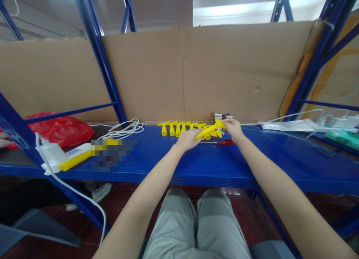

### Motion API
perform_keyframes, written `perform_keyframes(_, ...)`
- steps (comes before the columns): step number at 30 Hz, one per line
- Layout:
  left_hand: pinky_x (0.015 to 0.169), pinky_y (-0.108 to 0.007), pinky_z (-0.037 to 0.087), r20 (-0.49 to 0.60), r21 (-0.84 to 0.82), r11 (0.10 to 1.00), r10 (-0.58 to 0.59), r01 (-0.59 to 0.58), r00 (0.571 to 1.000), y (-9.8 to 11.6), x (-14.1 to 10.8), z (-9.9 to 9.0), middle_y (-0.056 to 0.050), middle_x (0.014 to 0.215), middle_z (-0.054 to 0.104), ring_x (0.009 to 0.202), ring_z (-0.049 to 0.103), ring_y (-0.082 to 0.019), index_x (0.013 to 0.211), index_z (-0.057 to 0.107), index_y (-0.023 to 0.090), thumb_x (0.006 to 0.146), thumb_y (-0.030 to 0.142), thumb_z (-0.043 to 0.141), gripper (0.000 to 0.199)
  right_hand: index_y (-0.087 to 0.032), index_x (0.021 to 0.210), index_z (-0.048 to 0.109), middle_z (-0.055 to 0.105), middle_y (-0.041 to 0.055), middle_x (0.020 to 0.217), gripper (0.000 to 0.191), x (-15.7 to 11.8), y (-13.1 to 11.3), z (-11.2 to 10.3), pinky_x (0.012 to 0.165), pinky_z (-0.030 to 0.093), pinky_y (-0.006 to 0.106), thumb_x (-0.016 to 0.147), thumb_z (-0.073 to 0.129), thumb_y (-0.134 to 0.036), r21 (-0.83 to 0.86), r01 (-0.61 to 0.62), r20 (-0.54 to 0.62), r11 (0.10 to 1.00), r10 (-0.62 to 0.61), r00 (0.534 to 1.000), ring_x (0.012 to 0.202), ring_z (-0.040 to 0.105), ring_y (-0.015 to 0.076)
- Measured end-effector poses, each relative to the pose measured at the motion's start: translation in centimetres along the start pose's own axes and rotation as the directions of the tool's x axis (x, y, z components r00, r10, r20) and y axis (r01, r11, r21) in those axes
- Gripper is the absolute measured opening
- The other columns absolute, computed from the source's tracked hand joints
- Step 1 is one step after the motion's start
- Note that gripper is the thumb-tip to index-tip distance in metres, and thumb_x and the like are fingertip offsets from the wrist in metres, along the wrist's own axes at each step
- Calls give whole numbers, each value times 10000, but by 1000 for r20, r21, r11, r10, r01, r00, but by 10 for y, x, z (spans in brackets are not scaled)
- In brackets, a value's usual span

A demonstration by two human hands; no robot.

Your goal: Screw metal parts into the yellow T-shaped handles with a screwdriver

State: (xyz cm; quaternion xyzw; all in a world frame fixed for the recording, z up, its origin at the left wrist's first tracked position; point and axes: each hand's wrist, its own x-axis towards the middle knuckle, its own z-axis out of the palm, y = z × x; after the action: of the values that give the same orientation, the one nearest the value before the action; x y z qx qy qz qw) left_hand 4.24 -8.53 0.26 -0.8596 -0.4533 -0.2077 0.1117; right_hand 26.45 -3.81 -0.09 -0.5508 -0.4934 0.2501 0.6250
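Observation:
My left hand [188, 140] is closed round the handle end of a yellow tool [208, 131], held just above the blue shelf [157, 161]. At the tool's other end, my right hand [233, 129] pinches its head. Behind and left of the hands, several yellow T-shaped pieces [177, 129] lie in a row against the cardboard. A red-handled screwdriver [225, 142] rests on the shelf just below the held tool. Some metallic, batteries-like cylinders [221, 116] lie behind my right hand.
Coiled white cable [127, 128], a red plastic bag [63, 130], a white power strip [78, 151] and a long yellow piece [75, 162] are at left. A white flat packet [293, 125] lies at right. Blue posts [105, 68] and a cardboard wall [224, 64] bound the shelf.

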Motion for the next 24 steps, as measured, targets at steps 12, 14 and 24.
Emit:
perform_keyframes(12, 867, -339, 525, -98, -35, 999, 22, -26, 995, 2, 0, 0, -89, 1238, 648, 1084, 632, -234, 1330, 551, 214, 897, 309, 548, 444, -166, 721, 562, 542, -42, 558, 163, 7, 0, -7, 483, 451, 219, 677, 506, -19, 94, -23, -317, 995, 51, 947, 478, 483, 94)
perform_keyframes(14, 861, -330, 524, -150, -42, 998, 32, -38, 988, -1, 1, 4, -94, 1244, 645, 1093, 628, -231, 1316, 562, 205, 896, 293, 548, 429, -174, 706, 542, 544, -40, 570, 150, 5, -3, -7, 479, 447, 216, 693, 505, -29, 107, -11, -332, 994, 46, 942, 479, 483, 92)
perform_keyframes(24, 785, -254, 489, -460, -176, 976, -195, 126, 866, -34, 4, 4, -78, 948, 707, 870, 663, -183, 1191, 644, 158, 872, 296, 575, 354, -191, 696, 499, 526, -57, 583, 140, 0, -7, -6, 465, 433, 197, 702, 491, -51, 155, 9, -191, 988, 21, 981, 443, 460, 72)
